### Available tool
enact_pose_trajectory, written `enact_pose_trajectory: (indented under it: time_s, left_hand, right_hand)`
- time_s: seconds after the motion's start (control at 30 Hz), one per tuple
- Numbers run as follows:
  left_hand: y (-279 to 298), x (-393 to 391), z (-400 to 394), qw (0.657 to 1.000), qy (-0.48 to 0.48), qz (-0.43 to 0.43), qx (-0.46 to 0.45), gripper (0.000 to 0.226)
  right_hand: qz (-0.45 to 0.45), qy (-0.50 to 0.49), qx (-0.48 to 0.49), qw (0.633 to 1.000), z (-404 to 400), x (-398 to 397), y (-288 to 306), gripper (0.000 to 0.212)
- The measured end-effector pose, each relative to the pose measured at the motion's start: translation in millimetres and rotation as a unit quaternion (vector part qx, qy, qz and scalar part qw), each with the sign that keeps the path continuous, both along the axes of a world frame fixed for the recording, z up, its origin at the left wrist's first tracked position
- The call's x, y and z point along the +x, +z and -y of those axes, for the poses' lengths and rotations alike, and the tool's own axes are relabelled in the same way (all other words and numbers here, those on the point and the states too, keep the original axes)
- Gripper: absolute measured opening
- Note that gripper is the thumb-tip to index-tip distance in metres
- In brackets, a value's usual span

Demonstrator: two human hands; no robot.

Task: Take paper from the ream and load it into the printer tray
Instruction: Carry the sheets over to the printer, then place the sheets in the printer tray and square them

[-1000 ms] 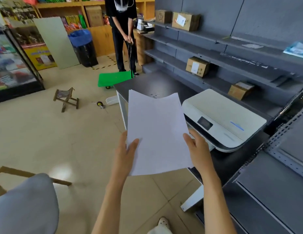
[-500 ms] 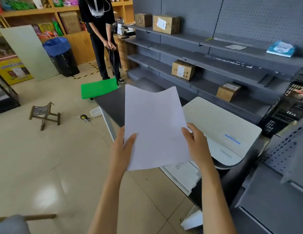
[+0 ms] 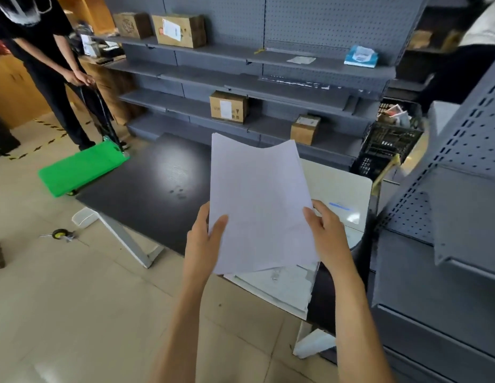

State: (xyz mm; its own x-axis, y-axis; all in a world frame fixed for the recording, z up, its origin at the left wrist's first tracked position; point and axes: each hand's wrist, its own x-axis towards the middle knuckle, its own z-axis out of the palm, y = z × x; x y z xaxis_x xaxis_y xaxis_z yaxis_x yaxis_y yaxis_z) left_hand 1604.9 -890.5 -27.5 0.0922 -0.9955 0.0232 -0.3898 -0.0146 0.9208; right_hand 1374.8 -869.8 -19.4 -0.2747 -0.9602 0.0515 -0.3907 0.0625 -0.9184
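Observation:
I hold a thin stack of white paper (image 3: 257,203) upright in front of me, its top edge curling. My left hand (image 3: 203,241) grips its lower left edge and my right hand (image 3: 328,236) grips its lower right edge. Behind the sheets sits the white printer (image 3: 340,189) on the black table (image 3: 147,189), mostly hidden by the paper. Below the sheets, the opened ream wrapper with paper (image 3: 279,286) lies at the table's near edge. The printer tray is not visible.
Grey shelving (image 3: 241,87) with cardboard boxes stands behind the table; more grey racks (image 3: 448,217) close in on the right. A person (image 3: 47,64) stands at back left holding a green trolley (image 3: 80,168). A small wheel (image 3: 60,234) lies on the tiled floor.
The view has swung right and nearer to the table. The paper stays in both hands and now hangs over the ream wrapper, covering more of the printer.

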Motion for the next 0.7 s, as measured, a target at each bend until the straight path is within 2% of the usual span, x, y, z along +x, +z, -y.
enact_pose_trajectory:
  time_s: [0.27, 0.37, 0.53, 0.7]
  left_hand:
    - [-21, 39, 37, 0.994, -0.108, 0.004, 0.004, 0.04]
    - [-40, 51, 37, 0.989, -0.147, -0.002, 0.023, 0.041]
    - [-72, 58, 31, 0.977, -0.207, -0.009, 0.057, 0.038]
    - [-107, 55, 17, 0.965, -0.244, -0.018, 0.096, 0.039]
  right_hand:
    - [0.026, -0.104, 0.009, 0.994, -11, 46, -25, 0.026]
    - [0.028, -0.136, 0.023, 0.99, -24, 61, -42, 0.019]
    - [0.054, -0.183, 0.062, 0.98, -53, 77, -76, 0.027]
    - [0.053, -0.232, 0.109, 0.965, -75, 82, -114, 0.024]
